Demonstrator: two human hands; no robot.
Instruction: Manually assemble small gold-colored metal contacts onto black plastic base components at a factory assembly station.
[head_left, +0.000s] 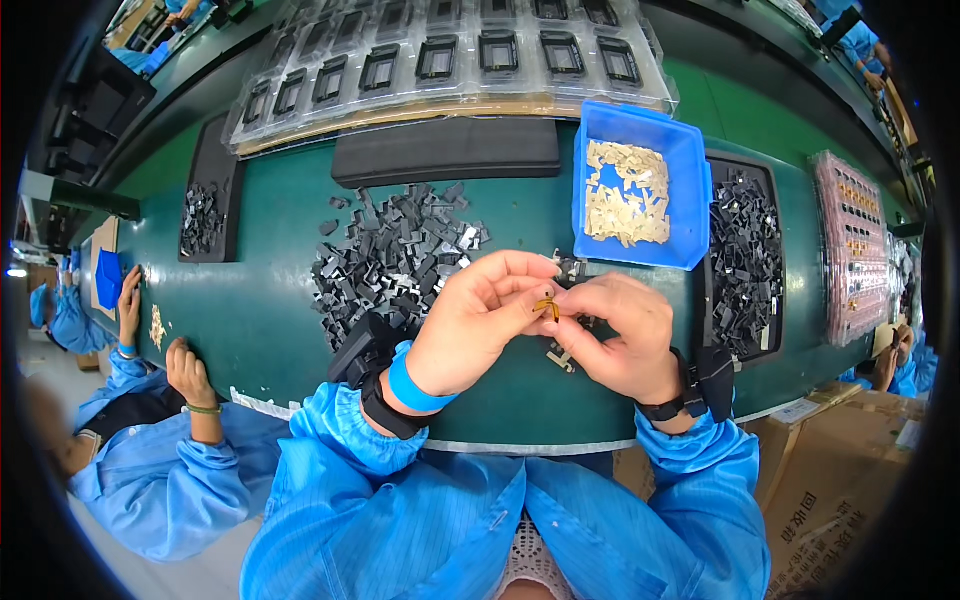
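While a yellow strip is pinched, black parts are heaped nearby

As the work is seen from above, the yellow strip is held at the fingertips of the left hand and the right hand, which are brought together over the table. Both grips are narrowed, thumbs set close to forefingers. A dark tip is shown on the strip; whether it is joined to anything cannot be told. Small metal parts are partly covered by the hands. The black parts are piled loosely beyond the left hand.

Beyond the right hand, a blue bin is placed, with pale pieces spread inside. Just right of it, more parts are contained in a black tray; a smaller tray is set at the far left. At the back, black frames are seated in clear trays, in front of which a black block is laid. At the left edge, other pale bits are flanked by a co-worker's hands.
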